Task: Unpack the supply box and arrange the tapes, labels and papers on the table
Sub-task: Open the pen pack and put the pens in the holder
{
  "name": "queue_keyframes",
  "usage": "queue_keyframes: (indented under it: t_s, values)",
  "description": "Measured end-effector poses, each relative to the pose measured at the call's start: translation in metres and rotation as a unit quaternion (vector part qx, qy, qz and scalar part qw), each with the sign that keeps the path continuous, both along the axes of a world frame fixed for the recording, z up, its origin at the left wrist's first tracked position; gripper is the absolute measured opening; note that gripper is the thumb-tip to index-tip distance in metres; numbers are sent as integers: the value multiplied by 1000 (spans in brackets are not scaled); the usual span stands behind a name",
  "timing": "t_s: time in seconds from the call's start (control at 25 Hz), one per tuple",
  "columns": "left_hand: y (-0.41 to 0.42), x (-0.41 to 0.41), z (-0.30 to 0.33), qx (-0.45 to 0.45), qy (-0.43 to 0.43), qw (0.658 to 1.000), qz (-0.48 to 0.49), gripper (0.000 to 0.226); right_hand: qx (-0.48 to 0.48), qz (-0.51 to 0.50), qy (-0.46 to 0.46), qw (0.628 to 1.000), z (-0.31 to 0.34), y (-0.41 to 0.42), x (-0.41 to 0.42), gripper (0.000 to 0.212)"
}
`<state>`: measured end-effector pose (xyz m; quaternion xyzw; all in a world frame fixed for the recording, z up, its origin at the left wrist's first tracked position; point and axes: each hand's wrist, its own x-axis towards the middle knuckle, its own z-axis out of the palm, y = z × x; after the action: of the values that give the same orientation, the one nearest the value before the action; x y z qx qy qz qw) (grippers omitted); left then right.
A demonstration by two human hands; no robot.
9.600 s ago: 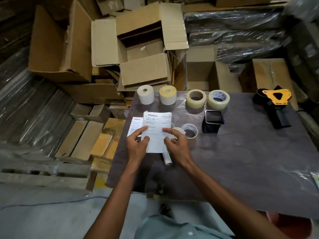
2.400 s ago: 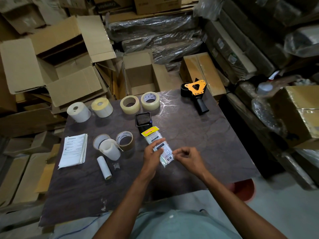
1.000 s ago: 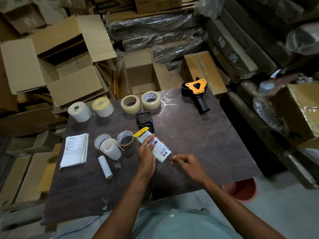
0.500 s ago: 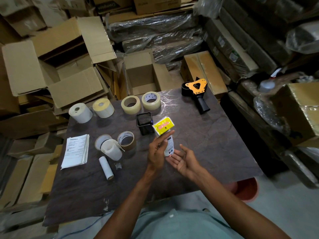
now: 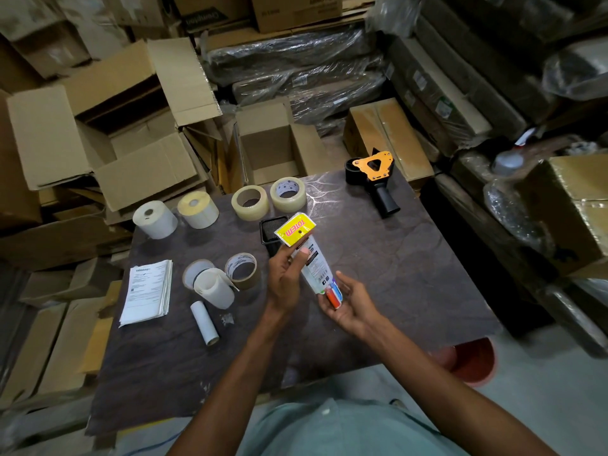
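Note:
Above the middle of the dark table (image 5: 411,264), both hands hold a clear marker packet (image 5: 314,261) with a yellow header card. My left hand (image 5: 284,278) pinches its upper part, thumb on the front. My right hand (image 5: 350,302) cups the lower end, palm up, fingers curled under it. Two label rolls (image 5: 154,219) (image 5: 198,209) and two clear tape rolls (image 5: 250,203) (image 5: 288,194) line the far edge. A paper stack (image 5: 148,291) lies at the left, beside a brown tape roll (image 5: 242,270), a white roll (image 5: 213,287) and a small paper tube (image 5: 205,322).
A black and orange tape dispenser (image 5: 375,177) lies at the far right of the table. A small black mesh holder (image 5: 273,232) stands behind the packet. Open cardboard boxes (image 5: 266,149) and wrapped bundles crowd the back and sides. A red bucket (image 5: 473,360) sits below the table's right corner.
The marker packet has been lifted from flat near the table to nearly upright. My right hand turned palm up and came under its lower end.

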<state>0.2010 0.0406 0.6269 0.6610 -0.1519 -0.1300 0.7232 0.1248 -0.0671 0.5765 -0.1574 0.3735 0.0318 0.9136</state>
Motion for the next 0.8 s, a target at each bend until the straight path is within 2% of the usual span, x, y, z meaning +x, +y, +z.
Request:
queue_keyframes:
  t_s: [0.12, 0.28, 0.4, 0.6, 0.8]
  values:
    - [4, 6, 0, 12, 11, 1000, 19, 14, 8, -6, -25, 1000, 4, 0, -1, 31]
    - [5, 8, 3, -44, 83, 995, 24, 14, 10, -3, -48, 999, 10, 2, -6, 37]
    - [8, 11, 3, -54, 110, 992, 29, 18, -16, 9, -68, 998, 11, 3, -9, 31]
    - [12, 15, 0, -82, 143, 985, 44, 25, -82, 14, -78, 993, 0, 5, -8, 48]
    - [18, 15, -2, -91, 154, 981, 68, 29, -100, -8, -70, 993, -2, 6, -7, 31]
